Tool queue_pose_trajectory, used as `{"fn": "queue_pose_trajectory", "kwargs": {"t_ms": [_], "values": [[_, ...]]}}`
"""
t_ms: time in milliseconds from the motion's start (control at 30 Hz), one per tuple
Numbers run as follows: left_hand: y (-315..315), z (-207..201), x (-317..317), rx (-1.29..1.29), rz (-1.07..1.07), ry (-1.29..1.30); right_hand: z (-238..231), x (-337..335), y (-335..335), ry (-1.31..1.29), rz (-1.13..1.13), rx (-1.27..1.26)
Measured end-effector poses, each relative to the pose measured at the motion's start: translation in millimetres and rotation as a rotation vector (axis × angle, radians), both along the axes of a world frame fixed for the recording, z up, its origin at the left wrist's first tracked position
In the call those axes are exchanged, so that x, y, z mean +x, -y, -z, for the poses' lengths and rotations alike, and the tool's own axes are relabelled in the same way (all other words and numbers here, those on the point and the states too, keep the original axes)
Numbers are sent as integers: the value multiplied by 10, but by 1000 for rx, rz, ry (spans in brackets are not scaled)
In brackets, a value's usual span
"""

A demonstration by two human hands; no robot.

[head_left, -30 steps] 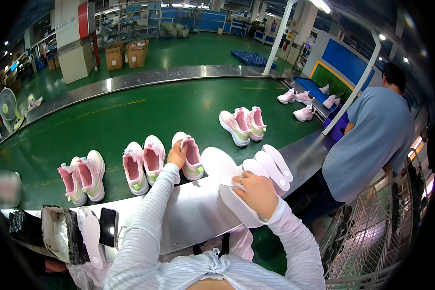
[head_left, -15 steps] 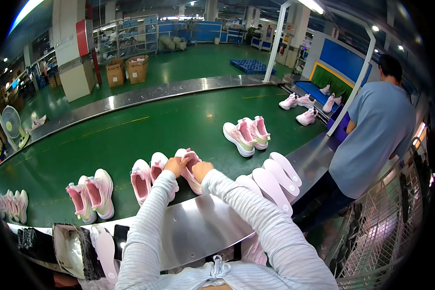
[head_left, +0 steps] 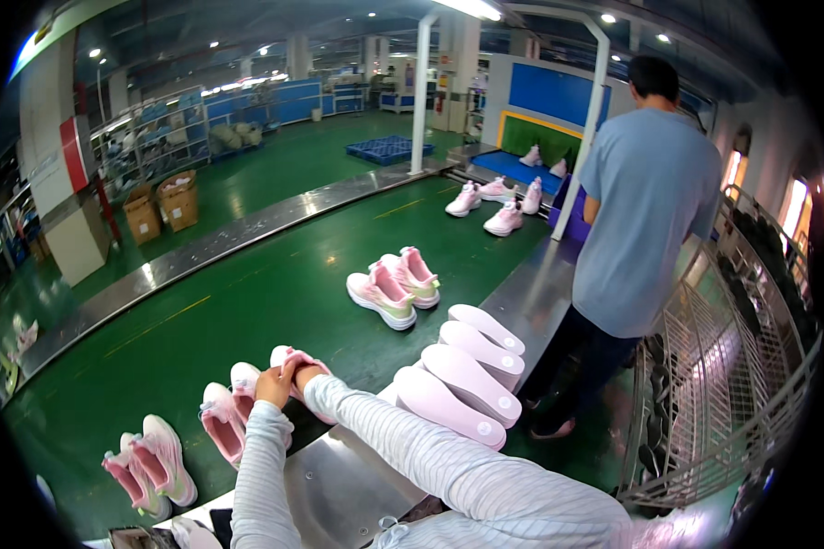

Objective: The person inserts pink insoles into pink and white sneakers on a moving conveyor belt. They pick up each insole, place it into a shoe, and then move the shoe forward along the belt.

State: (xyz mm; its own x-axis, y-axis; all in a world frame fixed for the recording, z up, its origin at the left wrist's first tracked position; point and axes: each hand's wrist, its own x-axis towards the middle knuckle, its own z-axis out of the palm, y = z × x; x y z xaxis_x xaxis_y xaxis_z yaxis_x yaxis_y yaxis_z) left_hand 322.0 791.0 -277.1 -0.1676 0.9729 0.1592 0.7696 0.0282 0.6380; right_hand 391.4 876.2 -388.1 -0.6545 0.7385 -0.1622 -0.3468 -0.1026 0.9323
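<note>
A pink and white sneaker (head_left: 291, 355) sits at the near edge of the green belt (head_left: 247, 320). My left hand (head_left: 273, 386) is closed on the rim of its opening. My right hand (head_left: 308, 373) reaches into the same sneaker, and its fingers are hidden inside. Just left of my left hand stands a pair of like sneakers (head_left: 218, 416). Farther left is another pair (head_left: 156, 462). Beyond my hands, a tilted pair (head_left: 394, 288) rests on the belt. Several pale pink insoles (head_left: 453, 403) lie side by side to the right of my right forearm.
A co-worker in a blue shirt (head_left: 650, 220) stands at the right, beside wire racks (head_left: 696, 366). More sneakers (head_left: 504, 218) stand at the belt's far end, near a purple bin (head_left: 572, 224). A white post (head_left: 584, 137) rises there. Metal edging (head_left: 339, 476) borders my side.
The view has swung right, so the belt and shoes appear farther left and lower. My right hand has gone deeper into the sneaker, and my hands are closer together.
</note>
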Motion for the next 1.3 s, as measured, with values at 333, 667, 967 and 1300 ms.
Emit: {"fn": "queue_pose_trajectory", "kwargs": {"t_ms": [333,667,967,1300], "values": [[-10,64,-44,15,61,-40,526,-362,-192,786,337,1184],[453,-159,492,446,31,-7,-1916,1699,26,2941,-350,2499],[-545,751,464,-659,234,-821,-1387,2496,-1001,3596,-1216,1521],[-500,837,313,-735,218,-835,-1254,2230,-1057,3386,-947,2188]]}}
